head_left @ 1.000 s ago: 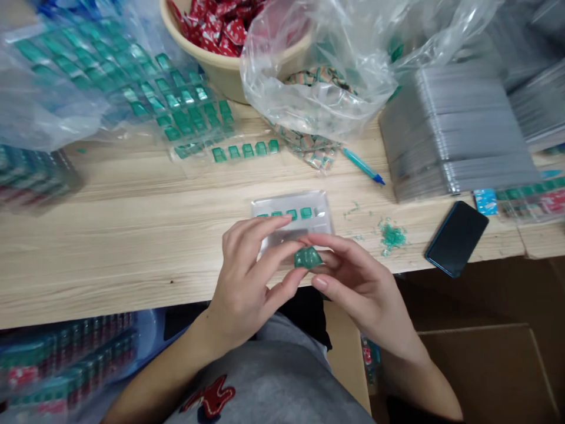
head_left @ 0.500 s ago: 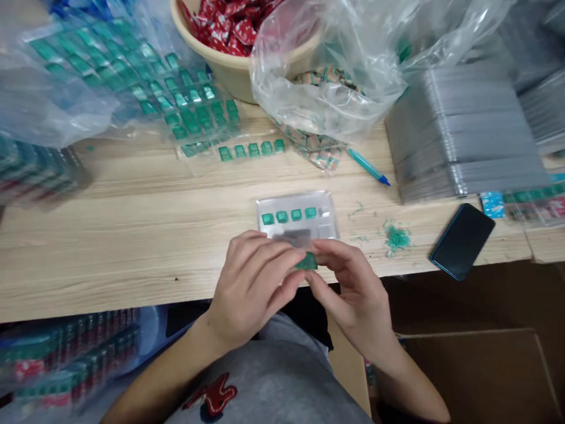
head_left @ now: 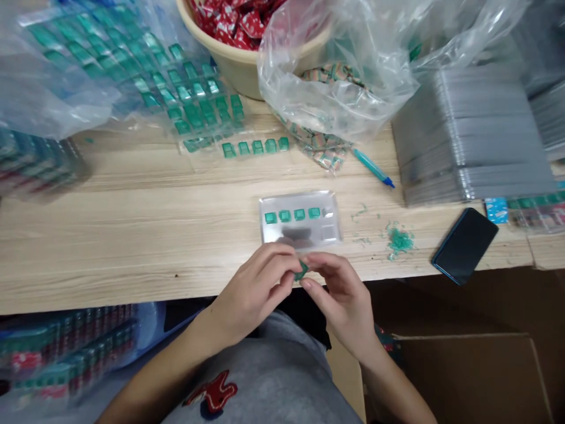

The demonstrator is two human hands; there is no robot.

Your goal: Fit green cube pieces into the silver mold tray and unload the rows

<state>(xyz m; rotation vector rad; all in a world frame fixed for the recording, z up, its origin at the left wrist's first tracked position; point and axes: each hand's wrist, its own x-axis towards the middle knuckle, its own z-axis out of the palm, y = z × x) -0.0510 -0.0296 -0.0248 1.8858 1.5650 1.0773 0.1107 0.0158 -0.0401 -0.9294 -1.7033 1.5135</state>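
I see a small green packet (head_left: 302, 271), glossy and crumpled, pinched between my left hand (head_left: 256, 291) and right hand (head_left: 339, 294), just in front of the clear tray (head_left: 300, 221) at the table (head_left: 132, 235) edge. My fingertips hide most of the packet, so its shape is unclear. Both hands curl inward, fingertips meeting on it.

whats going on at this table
A person seated at a wooden table pinches a small green piece between the fingertips of the left hand and right hand. Just beyond lies a clear plastic tray with four green pieces in its top row.
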